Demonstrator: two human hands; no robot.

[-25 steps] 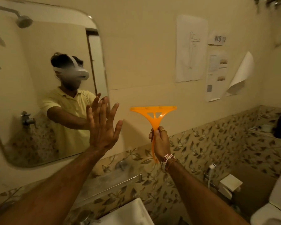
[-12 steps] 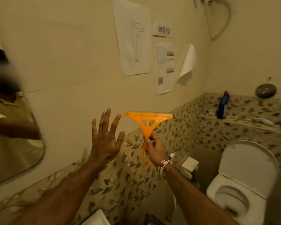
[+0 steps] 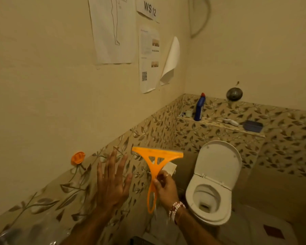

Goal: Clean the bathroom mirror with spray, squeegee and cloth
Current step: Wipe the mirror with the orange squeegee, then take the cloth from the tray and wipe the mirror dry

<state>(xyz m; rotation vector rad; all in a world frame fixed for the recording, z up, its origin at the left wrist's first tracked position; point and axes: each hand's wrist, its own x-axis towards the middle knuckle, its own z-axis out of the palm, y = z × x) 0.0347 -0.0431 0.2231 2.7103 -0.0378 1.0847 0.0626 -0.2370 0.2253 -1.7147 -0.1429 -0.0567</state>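
Observation:
My right hand [image 3: 165,187] grips the handle of an orange plastic squeegee [image 3: 155,159], held upright with its blade edge on top. To its left, my left hand [image 3: 112,183] is raised with fingers spread and holds nothing, in front of the leaf-patterned tiles. The mirror is out of view. No spray bottle for the mirror and no cloth can be made out with certainty.
A white toilet [image 3: 212,184] with its lid up stands at the right. A ledge [image 3: 219,123] behind it carries a blue bottle [image 3: 199,106], a white object and a blue box [image 3: 252,126]. Papers [image 3: 113,29] hang on the wall. An orange hook [image 3: 77,157] sticks to the wall.
My view has swung right and down, away from the mirror toward the toilet corner. Both hands keep their pose and sit lower in the frame; the squeegee stays in my right hand.

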